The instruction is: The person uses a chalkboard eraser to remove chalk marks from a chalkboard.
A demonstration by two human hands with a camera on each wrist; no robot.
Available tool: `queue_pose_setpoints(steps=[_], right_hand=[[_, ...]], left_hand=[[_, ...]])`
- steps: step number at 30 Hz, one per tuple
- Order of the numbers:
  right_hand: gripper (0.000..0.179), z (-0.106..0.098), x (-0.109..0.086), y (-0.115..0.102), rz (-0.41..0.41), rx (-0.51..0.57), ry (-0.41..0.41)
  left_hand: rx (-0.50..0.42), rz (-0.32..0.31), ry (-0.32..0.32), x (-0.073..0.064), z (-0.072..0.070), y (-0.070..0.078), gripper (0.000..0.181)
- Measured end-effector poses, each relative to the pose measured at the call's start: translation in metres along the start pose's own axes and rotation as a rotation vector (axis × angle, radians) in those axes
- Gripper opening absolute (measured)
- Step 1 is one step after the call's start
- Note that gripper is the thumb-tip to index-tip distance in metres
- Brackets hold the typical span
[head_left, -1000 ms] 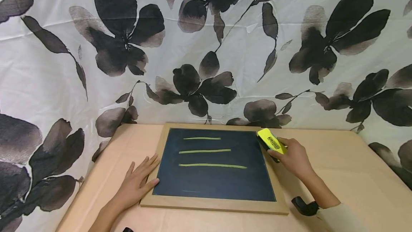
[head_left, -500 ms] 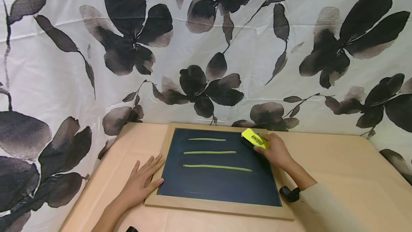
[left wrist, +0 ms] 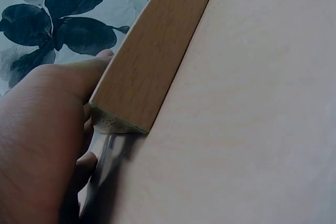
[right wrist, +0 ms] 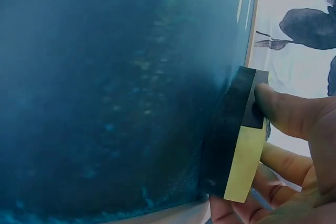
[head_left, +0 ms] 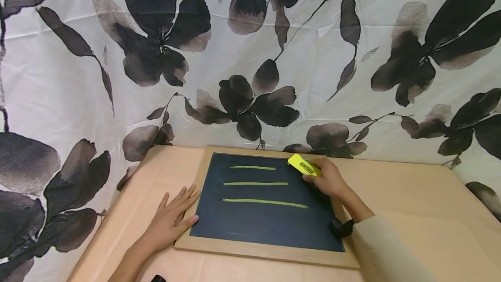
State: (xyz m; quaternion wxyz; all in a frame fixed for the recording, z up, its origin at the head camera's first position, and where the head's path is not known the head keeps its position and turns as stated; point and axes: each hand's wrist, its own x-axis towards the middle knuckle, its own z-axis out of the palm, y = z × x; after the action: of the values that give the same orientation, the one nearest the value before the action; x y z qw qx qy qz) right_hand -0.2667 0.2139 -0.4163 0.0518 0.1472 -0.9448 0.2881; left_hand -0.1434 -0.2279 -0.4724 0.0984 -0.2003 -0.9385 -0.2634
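Observation:
A small chalkboard (head_left: 266,223) with a wooden frame lies on the table, three yellow chalk lines (head_left: 265,203) drawn across it in the head view. My left hand (head_left: 168,221) rests on the left side of the frame, fingers spread and straight; the left wrist view shows the thumb along the frame's edge (left wrist: 152,51). Near the board's upper right corner, my right hand (head_left: 328,179) grips a yellow and black board eraser (head_left: 304,165). In the right wrist view the eraser's dark side (right wrist: 226,135) faces the board surface and appears to touch it.
A light wooden table (head_left: 411,203) extends around the board. Behind it hangs a white cloth (head_left: 313,77) with dark flowers, close to the board's far edge. A black device (head_left: 341,227) is worn at the right wrist, over the board's right side.
My right hand has carried the eraser leftward from the frame's right edge onto the board's upper right. The left hand stays on the frame. The chalk lines look the same.

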Motion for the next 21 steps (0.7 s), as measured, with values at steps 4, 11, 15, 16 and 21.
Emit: queue_pose_setpoints(steps=[4, 11, 15, 16, 21], right_hand=[[0.054, 0.000, 0.002, -0.002, 0.000, 0.007, -0.003], [0.053, 0.011, 0.005, -0.008, -0.008, 0.027, 0.011], [0.053, 0.019, 0.007, -0.020, -0.002, 0.033, -0.001], [0.053, 0.021, 0.008, -0.023, -0.001, 0.033, -0.004], [0.053, 0.027, 0.013, -0.036, 0.001, 0.032, -0.008]], left_hand=[[0.004, 0.004, -0.006, 0.001, 0.000, 0.001, 0.063], [0.003, 0.007, 0.001, -0.001, -0.004, 0.000, 0.062], [-0.002, 0.011, 0.002, -0.002, -0.004, -0.002, 0.063], [-0.004, 0.014, 0.002, -0.001, -0.003, -0.002, 0.063], [-0.002, 0.032, 0.007, -0.001, -0.004, -0.003, 0.062]])
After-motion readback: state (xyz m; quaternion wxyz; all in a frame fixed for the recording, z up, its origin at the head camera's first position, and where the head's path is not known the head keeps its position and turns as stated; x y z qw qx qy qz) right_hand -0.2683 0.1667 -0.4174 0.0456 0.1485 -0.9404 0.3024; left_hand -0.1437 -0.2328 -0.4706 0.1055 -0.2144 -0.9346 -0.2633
